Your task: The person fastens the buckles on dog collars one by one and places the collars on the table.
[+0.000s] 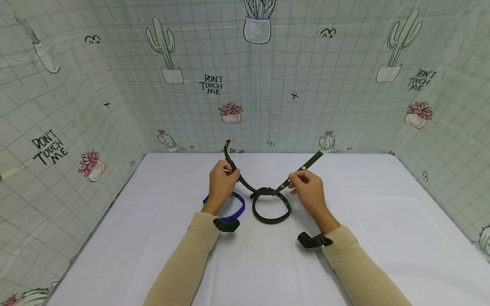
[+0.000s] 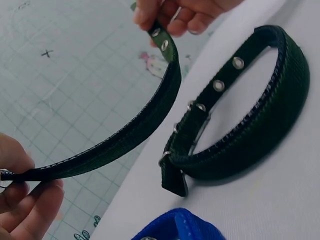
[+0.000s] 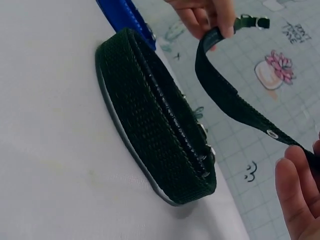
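Observation:
A dark green collar with metal eyelets sags in a curve between both hands, apart from the grid-patterned cloth behind. My left hand pinches it near the buckle end, which sticks up past the fingers. Toward the other end, my right hand pinches the eyelet strap, and the tip points up and right. Below the sag, a second dark green collar stands fastened in a loop on the table. A blue collar, also looped, lies under my left wrist, partly hidden by it in the head view.
A white cloth covers the table. Behind and at both sides hangs a grid-patterned cloth printed with cacti and lettering. Each wrist carries a small black device, one at the left wrist and one at the right wrist.

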Demonstrator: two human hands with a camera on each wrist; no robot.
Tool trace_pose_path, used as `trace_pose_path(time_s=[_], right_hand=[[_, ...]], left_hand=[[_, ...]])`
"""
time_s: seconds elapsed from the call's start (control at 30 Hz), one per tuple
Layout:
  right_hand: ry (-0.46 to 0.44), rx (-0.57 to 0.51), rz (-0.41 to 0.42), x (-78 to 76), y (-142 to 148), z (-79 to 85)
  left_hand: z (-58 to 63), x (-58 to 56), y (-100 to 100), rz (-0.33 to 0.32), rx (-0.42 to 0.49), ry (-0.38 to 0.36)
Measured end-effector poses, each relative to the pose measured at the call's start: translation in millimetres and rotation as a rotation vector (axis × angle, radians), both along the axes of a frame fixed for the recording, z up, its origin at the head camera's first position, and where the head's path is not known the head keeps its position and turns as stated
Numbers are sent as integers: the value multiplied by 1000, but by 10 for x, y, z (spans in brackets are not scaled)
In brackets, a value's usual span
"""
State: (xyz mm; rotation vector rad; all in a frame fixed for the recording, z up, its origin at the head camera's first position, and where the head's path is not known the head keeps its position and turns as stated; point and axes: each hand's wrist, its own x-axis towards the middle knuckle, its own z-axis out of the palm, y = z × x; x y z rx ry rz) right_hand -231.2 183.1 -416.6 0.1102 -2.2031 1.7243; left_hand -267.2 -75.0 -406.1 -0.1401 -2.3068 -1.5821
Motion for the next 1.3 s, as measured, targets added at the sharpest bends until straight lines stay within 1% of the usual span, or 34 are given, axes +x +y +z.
trace_pose_path(time_s=[0.1,0.27,0.37,0.43,0.53,0.6,0.7,0.83,0.93,1.0,1.1,1.17,1.3], right_hand=[[-3,10,0,75,9,25],[-2,64,-21,148,67,58],[-13,79,-23,199,84,96],[-21,70,-17,262,78,149],[-9,51,-18,354,69,241],[18,30,-18,392,75,279],[44,-18,-15,388,91,285],[24,-95,-8,276,181,111],[9,-142,-20,184,269,-46],[5,-157,-29,161,300,-88],[2,-163,-40,154,316,-108],[-3,-166,-42,160,317,-113],[-22,-200,-44,165,287,-149]], left_hand=[[18,21,-10,-22,74,-33],[39,13,-23,-88,192,-91],[47,27,-44,-109,233,-137],[38,46,-64,-115,235,-172],[17,65,-97,-129,259,-186],[20,71,-115,-137,290,-173],[44,69,-126,-111,336,-139],[49,71,-117,-59,364,-78],[30,72,-127,-56,377,-25],[25,68,-146,-59,368,8],[26,61,-173,-56,349,59],[23,55,-184,-35,336,90],[14,50,-203,30,317,140]])
